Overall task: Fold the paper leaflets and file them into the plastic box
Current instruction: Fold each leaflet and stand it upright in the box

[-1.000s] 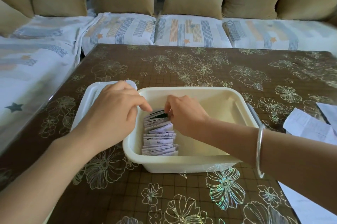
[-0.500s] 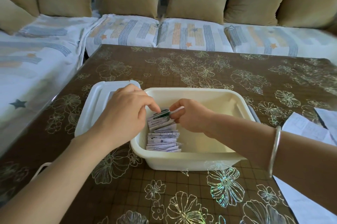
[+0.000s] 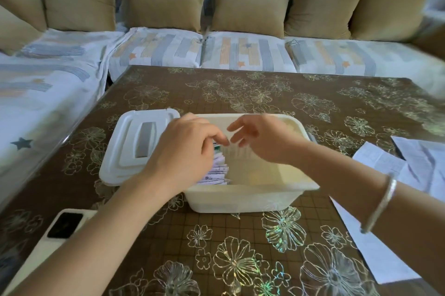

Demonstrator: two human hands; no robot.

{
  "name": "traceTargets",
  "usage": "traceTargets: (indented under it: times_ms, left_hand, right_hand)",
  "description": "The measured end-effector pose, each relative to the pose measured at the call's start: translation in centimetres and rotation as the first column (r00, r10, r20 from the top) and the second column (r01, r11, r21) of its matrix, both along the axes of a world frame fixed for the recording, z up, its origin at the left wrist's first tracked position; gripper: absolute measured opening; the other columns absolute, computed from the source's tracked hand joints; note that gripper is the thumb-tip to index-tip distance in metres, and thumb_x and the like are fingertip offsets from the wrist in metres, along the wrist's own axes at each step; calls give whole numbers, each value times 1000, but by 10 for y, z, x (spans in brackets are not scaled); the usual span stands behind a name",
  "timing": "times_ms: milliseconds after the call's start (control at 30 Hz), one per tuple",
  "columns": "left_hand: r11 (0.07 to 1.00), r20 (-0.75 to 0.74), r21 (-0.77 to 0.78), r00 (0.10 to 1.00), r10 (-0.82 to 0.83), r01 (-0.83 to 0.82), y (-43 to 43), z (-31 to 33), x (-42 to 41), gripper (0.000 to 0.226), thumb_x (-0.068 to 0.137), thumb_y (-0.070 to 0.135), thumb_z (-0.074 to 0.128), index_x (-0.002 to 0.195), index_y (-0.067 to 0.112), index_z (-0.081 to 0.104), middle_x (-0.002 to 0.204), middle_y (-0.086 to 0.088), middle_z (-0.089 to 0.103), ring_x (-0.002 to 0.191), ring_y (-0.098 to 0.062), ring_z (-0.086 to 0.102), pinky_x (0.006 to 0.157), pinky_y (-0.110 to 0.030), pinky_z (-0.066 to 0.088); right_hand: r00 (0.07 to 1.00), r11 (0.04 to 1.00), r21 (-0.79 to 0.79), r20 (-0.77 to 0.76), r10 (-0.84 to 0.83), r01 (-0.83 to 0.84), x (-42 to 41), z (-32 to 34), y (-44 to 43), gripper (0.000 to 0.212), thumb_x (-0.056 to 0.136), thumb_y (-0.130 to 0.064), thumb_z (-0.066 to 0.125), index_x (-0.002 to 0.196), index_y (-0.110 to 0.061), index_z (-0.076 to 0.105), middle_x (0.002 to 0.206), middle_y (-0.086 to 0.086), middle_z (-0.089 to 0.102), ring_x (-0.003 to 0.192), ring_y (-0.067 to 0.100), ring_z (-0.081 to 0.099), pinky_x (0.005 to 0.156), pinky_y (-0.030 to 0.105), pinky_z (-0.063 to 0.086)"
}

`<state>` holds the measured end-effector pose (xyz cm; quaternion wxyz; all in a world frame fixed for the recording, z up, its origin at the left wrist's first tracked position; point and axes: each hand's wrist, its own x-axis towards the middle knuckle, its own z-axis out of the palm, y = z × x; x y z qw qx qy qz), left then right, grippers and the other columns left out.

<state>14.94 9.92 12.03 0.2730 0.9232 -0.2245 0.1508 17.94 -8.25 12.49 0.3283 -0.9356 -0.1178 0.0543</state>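
The flowered table (image 3: 240, 93) bears the plastic box (image 3: 252, 195), a lid (image 3: 125, 149), a phone (image 3: 65, 224) and paper leaflets (image 3: 423, 168).

In the cream rectangular plastic box (image 3: 252, 195), white folded paper leaflets (image 3: 218, 170) line its left wall under the curled left hand (image 3: 183, 151); the right hand (image 3: 262, 137) hovers spread above it
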Motion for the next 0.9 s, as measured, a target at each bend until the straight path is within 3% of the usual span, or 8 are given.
traceTargets:
  times_ms: [100, 200, 300, 400, 500, 667, 767, 900]
  left_hand:
    - [997, 21, -53, 998, -59, 60, -32, -4, -17, 38, 88, -2, 53, 89, 29, 76, 90, 17, 70, 90, -7, 56, 83, -28, 43]
    - [988, 52, -126, 995, -88, 94, -65, -11, -35, 32, 87, -2, 58, 94, 24, 75, 92, 13, 70, 90, -10, 58, 83, -30, 45]
    - [987, 82, -136, 994, -78, 89, -88, -17, -52, 25, 88, 2, 60, 100, 20, 73, 97, 8, 68, 95, -12, 58, 88, -33, 46]
    - [988, 123, -118, 988, -89, 104, -102, -24, -69, 24, 87, 2, 58, 100, 17, 71, 100, 6, 66, 99, -15, 56, 93, -32, 43]
    - [986, 161, -113, 982, -103, 122, -105, -31, -86, 25, 86, 0, 58, 99, 16, 72, 100, 5, 66, 99, -15, 56, 93, -28, 39]
    - [989, 102, -78, 988, -120, 128, -88, -55, -121, 25, 84, 5, 59, 99, 20, 72, 101, 11, 66, 99, -5, 53, 93, -20, 38]
    - [993, 83, -38, 991, -107, 110, -71, -73, -140, 26, 83, 7, 59, 97, 22, 73, 100, 15, 65, 97, -3, 55, 91, -22, 42]
    - [998, -48, -30, 998, -51, 49, -59, -100, -154, 25, 87, 11, 60, 104, 24, 71, 107, 17, 63, 102, -2, 56, 91, -24, 47]
  right_hand:
    - [957, 944, 314, 230, -179, 101, -30, 10, -40, 40, 89, 8, 43, 90, -24, 68, 82, -8, 72, 78, 10, 69, 76, 30, 55]
    - [767, 842, 399, 384, -514, 365, -76, -6, -90, 36, 86, 6, 47, 81, -23, 68, 77, -9, 70, 74, 15, 66, 70, 32, 54]
    - [717, 784, 44, 376, -587, 619, -115, -51, -131, 19, 96, -16, 48, 106, -22, 64, 112, -1, 68, 105, 24, 62, 88, 38, 48]
    - [809, 679, -503, 74, -583, 535, -147, -99, -151, 71, 95, -60, 16, 151, -17, 23, 159, 6, 19, 148, 20, 13, 119, 39, 10]
    - [846, 686, -575, 22, -533, 447, -170, -125, -151, 90, 83, -71, -9, 154, -19, 9, 162, 0, 2, 148, 13, -7, 119, 42, -9]
    - [940, 828, -466, 22, -340, 311, -208, -119, -112, 79, 85, -67, -7, 153, -30, 5, 160, -8, -2, 147, 12, -6, 120, 34, 0]
    - [960, 841, -468, 65, -273, 271, -225, -113, -87, 89, 82, -70, -13, 150, -30, 29, 157, -8, 23, 146, 16, 19, 115, 36, 18]
    - [939, 832, -446, 251, -237, 329, -233, -115, -65, 39, 87, -34, 41, 110, -26, 72, 118, -4, 68, 107, 22, 65, 79, 39, 56]
